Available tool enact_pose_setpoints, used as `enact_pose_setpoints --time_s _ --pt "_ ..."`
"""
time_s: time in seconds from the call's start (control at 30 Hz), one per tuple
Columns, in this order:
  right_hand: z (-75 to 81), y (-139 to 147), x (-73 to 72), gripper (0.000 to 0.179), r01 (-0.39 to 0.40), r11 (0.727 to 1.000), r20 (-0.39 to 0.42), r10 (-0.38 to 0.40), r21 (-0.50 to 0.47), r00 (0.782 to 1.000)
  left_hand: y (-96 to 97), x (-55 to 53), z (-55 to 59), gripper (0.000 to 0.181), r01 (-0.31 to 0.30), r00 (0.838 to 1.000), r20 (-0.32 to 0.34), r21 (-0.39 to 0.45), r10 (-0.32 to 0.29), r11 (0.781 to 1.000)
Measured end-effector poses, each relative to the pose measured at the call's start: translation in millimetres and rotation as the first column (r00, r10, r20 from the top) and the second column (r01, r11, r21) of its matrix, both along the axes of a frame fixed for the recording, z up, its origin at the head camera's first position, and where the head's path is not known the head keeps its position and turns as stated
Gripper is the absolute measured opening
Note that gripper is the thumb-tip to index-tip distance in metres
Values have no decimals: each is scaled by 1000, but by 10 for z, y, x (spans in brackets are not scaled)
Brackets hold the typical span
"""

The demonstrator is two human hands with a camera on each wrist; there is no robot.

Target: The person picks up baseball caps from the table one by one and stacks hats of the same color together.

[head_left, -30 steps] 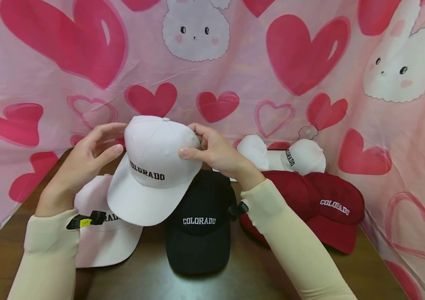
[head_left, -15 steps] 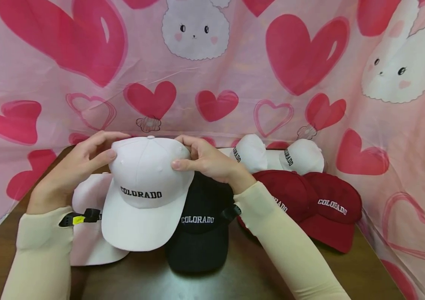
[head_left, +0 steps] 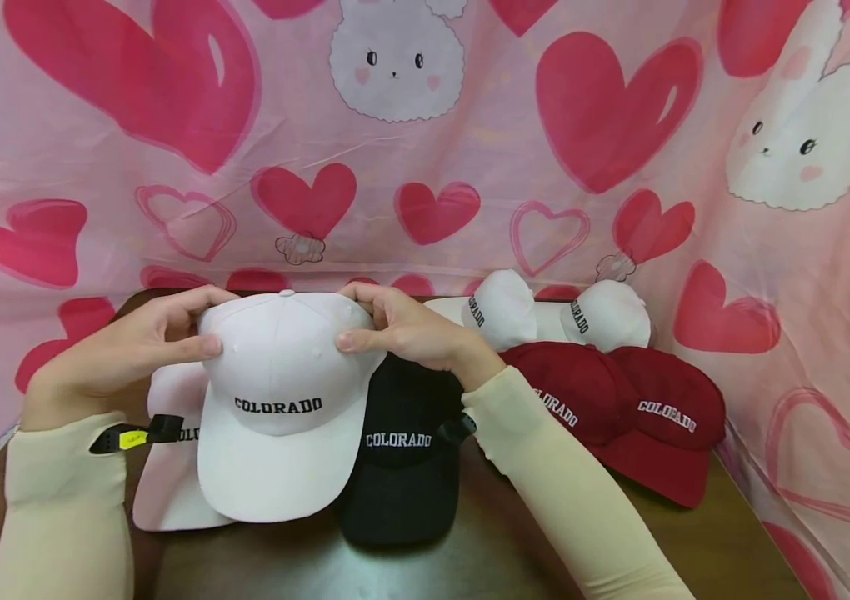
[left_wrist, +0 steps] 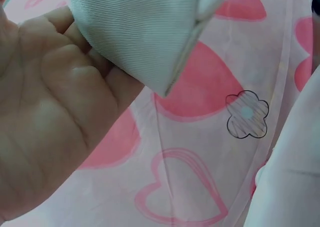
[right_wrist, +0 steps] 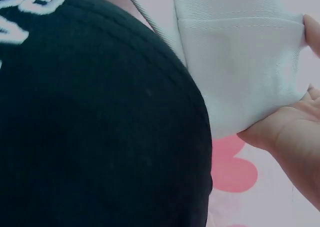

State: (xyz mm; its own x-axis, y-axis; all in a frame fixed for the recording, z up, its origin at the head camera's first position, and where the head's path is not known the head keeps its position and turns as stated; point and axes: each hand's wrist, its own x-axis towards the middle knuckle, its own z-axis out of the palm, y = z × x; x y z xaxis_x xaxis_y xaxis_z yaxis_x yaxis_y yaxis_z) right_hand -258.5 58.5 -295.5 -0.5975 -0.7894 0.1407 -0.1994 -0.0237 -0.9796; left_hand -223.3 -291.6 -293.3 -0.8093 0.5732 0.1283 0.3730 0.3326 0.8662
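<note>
A white baseball cap (head_left: 282, 467) lettered COLORADO faces me, brim toward me. My left hand (head_left: 121, 348) pinches its crown on the left side, thumb in front and fingers behind. On the other side my right hand (head_left: 421, 329) grips the crown the same way. The held cap overlaps another white cap (head_left: 170, 493) to its left and a black cap (head_left: 402, 500) to its right. In the left wrist view, the fingers lie behind the white cloth (left_wrist: 140, 37). The right wrist view has the black cap (right_wrist: 100, 117) large in front, with the right hand (right_wrist: 295, 132) beyond it.
Two red caps (head_left: 668, 387) overlap on the right of the brown wooden table (head_left: 267, 571). Behind them sit two white caps (head_left: 608, 312), turned sideways. A pink cloth (head_left: 395, 150) with hearts and rabbits hangs along the back and sides.
Both hands have lowered the white cap, moving it slightly left and levelling its tilt. The left hand, beside the cap at first, now has its thumb on the crown.
</note>
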Motion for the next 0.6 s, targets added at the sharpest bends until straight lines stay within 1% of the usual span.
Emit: enact_pose_setpoints --time_s 0.17,0.3,0.43,0.53,0.6 --pt "-2 -89 18 45 -2 1000 -17 2 30 1000 -116 6 2 47 36 999 -13 22 -36 999" --pt "21 -163 51 48 22 999 -47 -20 38 999 -178 17 2 48 16 999 -29 19 -15 1000" --pt "41 -231 101 48 102 991 -93 -93 89 991 -220 24 -2 47 -17 999 -27 4 17 1000" --pt "45 -284 137 49 167 976 -119 -151 137 981 -250 31 -7 46 -45 999 -27 -21 44 999" --pt "44 -321 158 50 202 967 -121 -184 155 975 -274 37 -9 46 -66 997 -32 -40 65 997"
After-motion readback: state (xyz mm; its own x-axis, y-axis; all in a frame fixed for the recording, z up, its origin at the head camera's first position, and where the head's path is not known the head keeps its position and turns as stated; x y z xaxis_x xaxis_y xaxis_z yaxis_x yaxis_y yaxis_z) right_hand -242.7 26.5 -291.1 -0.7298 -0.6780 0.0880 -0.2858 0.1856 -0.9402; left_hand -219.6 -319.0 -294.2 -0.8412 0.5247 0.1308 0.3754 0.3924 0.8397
